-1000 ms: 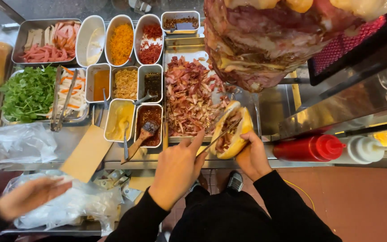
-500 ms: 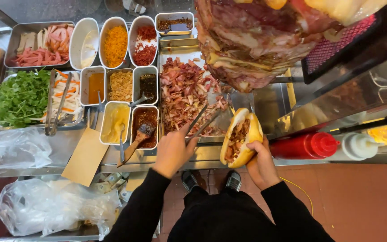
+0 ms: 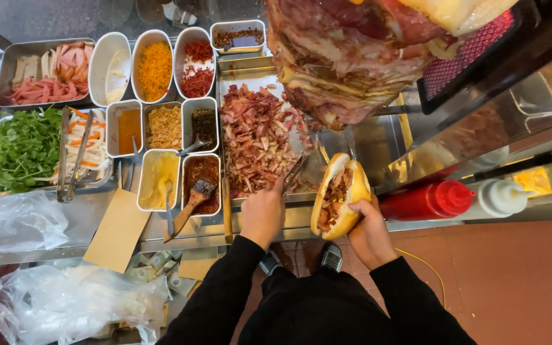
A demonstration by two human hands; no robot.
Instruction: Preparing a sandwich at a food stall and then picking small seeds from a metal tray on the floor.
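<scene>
- Hanging over the counter, a big stacked meat spit (image 3: 352, 57) fills the upper frame.
- Steel tray (image 3: 250, 76) below it holds chopped meat (image 3: 257, 144).
- Right hand (image 3: 368, 230) cups a split bread roll (image 3: 343, 201) from beneath, fingers curled around it, beside the tray.
- Left hand (image 3: 262, 214) is closed on tongs (image 3: 296, 171) reaching into the meat.

Long black sleeves, dark trousers, grey-and-black shoes.
</scene>
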